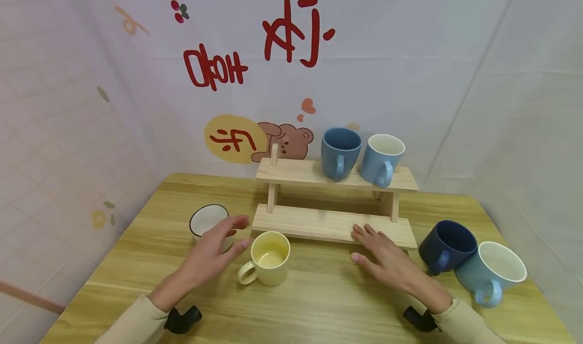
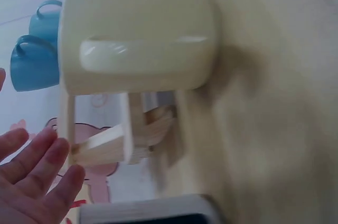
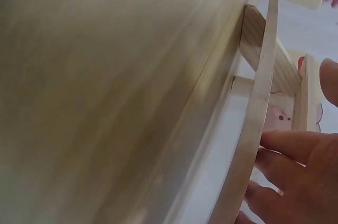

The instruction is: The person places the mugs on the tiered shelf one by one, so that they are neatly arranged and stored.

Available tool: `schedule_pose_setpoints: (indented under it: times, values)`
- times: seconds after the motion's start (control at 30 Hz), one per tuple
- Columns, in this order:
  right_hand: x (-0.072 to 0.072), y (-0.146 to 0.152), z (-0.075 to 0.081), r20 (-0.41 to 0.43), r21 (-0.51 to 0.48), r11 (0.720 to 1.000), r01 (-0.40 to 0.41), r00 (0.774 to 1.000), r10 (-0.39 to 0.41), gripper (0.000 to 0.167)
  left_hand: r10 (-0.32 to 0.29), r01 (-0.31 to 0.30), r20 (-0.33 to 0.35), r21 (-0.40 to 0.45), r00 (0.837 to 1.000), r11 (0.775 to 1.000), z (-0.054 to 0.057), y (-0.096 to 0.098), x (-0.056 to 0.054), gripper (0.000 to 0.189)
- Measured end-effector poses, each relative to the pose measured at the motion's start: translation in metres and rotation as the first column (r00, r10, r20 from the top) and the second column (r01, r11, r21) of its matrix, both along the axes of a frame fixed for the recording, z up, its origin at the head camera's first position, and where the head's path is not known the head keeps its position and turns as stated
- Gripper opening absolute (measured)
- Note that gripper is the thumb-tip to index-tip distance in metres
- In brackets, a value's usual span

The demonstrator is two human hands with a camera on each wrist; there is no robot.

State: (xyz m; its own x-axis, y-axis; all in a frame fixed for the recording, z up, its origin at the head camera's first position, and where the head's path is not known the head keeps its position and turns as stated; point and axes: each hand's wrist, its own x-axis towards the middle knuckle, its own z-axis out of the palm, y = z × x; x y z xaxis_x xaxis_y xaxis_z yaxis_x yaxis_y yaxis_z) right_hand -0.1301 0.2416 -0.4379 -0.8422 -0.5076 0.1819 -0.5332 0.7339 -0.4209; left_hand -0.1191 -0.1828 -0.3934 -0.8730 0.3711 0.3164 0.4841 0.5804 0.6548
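My left hand (image 1: pixel 209 255) hovers between a white mug with a dark rim (image 1: pixel 207 218) and a pale yellow mug (image 1: pixel 275 272), its fingers loosely bent and holding nothing. It partly hides the white mug. The yellow mug stands upright, handle toward the left; its side fills the upper part of the left wrist view. On the right, my right hand (image 1: pixel 387 260) reaches the lower board of a two-tier wooden rack (image 1: pixel 309 225). Its fingers (image 3: pixel 288 145) lie extended at the board's front edge, the thumb spread apart.
On the rack's upper board stand a blue mug (image 1: pixel 334 157) and a light blue mug with a white inside (image 1: pixel 375 164). Right of the rack, a navy mug (image 1: pixel 437 250) and another light blue mug (image 1: pixel 475 270) stand side by side. A printed white cloth (image 1: pixel 387 71) hangs behind the table.
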Motion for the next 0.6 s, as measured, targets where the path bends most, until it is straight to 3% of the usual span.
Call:
schedule_pose_setpoints:
  times: [0.17, 0.33, 0.5, 0.6]
  values:
    - [0.001, 0.002, -0.002, -0.003, 0.006, 1.000, -0.010, 1.000, 0.010, 0.057, -0.038, 0.035, 0.072, 0.048, 0.997, 0.998, -0.010, -0.010, 0.016, 0.032]
    - [0.000, 0.004, -0.002, 0.016, 0.002, 1.000, -0.017, 1.000, 0.017, 0.057, -0.068, 0.061, 0.136, 0.056, 0.988, 0.997, -0.011, -0.016, 0.027, 0.025]
    - [0.000, 0.005, -0.003, 0.030, -0.001, 1.000, -0.021, 0.999, 0.021, 0.057, -0.109, 0.095, 0.210, 0.076, 0.972, 0.993, -0.012, -0.018, 0.032, 0.030]
    - [0.000, 0.005, -0.003, 0.029, 0.003, 1.000, -0.025, 0.999, 0.025, 0.058, -0.147, 0.126, 0.265, 0.093, 0.953, 0.988, -0.016, -0.020, 0.032, 0.029]
